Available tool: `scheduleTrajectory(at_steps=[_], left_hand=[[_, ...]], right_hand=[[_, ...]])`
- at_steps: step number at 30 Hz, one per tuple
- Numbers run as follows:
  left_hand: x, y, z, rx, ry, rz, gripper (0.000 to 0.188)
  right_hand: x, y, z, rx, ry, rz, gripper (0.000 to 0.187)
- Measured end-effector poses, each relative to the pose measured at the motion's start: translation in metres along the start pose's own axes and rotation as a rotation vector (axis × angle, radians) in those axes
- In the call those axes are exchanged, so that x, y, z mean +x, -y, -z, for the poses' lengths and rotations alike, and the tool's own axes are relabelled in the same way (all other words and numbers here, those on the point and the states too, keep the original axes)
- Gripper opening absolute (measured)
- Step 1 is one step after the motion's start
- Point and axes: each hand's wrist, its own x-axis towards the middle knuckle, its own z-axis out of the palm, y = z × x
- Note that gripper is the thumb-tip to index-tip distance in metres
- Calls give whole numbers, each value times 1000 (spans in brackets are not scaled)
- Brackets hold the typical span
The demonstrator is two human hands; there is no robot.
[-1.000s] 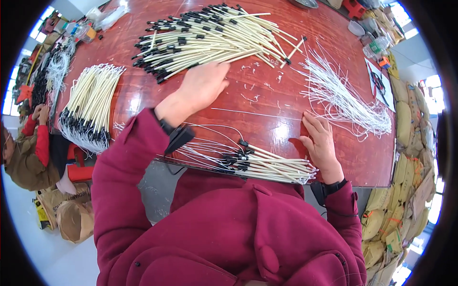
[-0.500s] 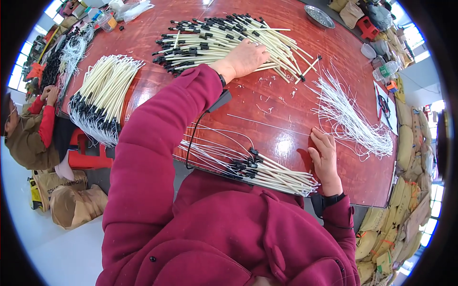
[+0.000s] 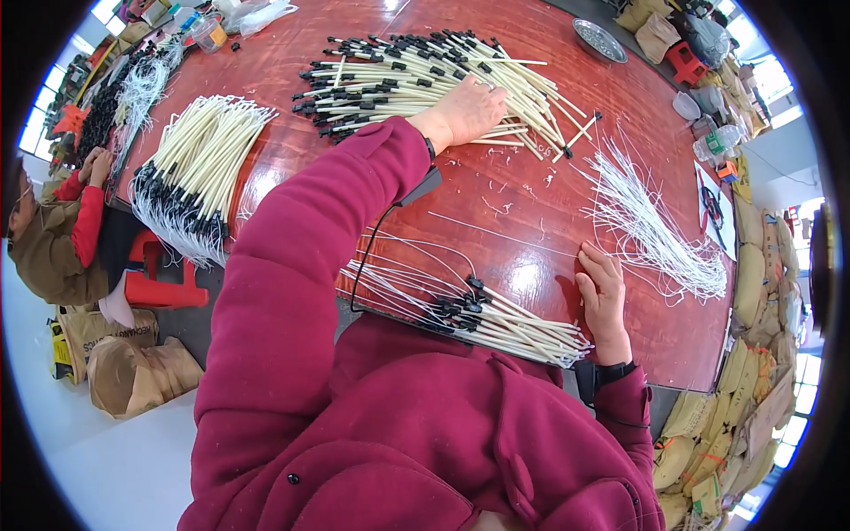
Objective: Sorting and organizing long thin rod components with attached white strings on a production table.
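Red surface (image 3: 673,345), littered with white scraps (image 3: 498,208). Pile of pale sticks (image 3: 390,88) toward far side; left hand (image 3: 469,111) curled over it, grip hidden, cannot tell. Right hand (image 3: 602,292) loosely spread, fingertips at white cord (image 3: 469,223). Step: likely picking a stick; next calls for separating one.

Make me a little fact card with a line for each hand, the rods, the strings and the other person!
Left hand: at the big pile of cream rods with black parts; fingertips hidden
Right hand: at one end of a single white string; grip unclear
More rods: left bundle, and near bundle by the table's edge
More strings: white heap, right of centre
Table: red, shiny
Other person: far left, red sleeves
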Motion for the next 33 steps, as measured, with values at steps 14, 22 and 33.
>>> scheduleTrajectory(at_steps=[14,22,33], left_hand=[[7,-6,28,-180,-317,-35,5],[-30,-30,55,-589,-217,98,10],[-185,-54,105,-782,34,479,9]], right_hand=[[0,4,-6,36,-16,-32,29],[-8,0,-12,87,-35,-35,29],[6,-8,-6,46,-13,-18,31]])
